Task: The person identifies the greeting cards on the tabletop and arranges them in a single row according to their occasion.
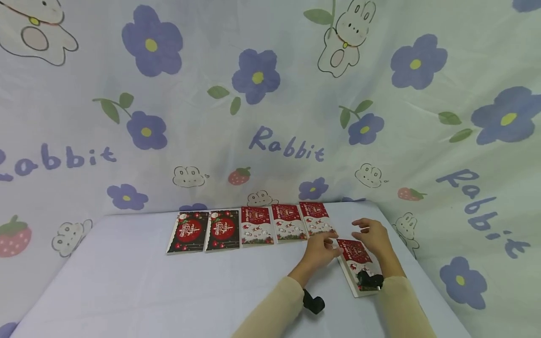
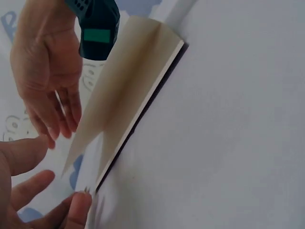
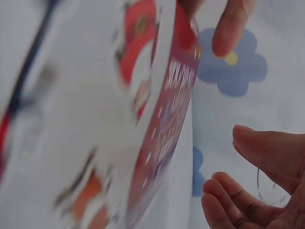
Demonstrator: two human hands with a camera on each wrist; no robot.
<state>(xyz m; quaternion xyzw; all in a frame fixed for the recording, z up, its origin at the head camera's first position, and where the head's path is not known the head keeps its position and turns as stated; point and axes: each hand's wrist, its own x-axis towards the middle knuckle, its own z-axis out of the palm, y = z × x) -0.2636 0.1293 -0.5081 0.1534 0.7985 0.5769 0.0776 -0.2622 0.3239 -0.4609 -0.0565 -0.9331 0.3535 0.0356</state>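
A Christmas card (image 1: pixel 356 252), red at the top and white below, lies at the right of the table between the two hands. In the left wrist view the card (image 2: pixel 128 81) is folded, its cream side bowed slightly away from the part beneath. My left hand (image 1: pixel 320 252) is at the card's upper left corner, fingers loosely bent; whether they touch it is unclear. My right hand (image 1: pixel 374 237) hovers beside the card's far right edge, fingers spread and holding nothing. In the right wrist view the card (image 3: pixel 162 109) is blurred, apart from the right hand (image 3: pixel 257 186).
A row of cards lies along the back: two dark ones with red circles (image 1: pixel 189 232) (image 1: pixel 222 230) at left, then three red-and-white cards (image 1: pixel 257 226) (image 1: pixel 289 223) (image 1: pixel 316 218). White cloth (image 1: pixel 169 291) covers the table. A printed rabbit-and-flower curtain (image 1: pixel 211 131) hangs behind and at the right.
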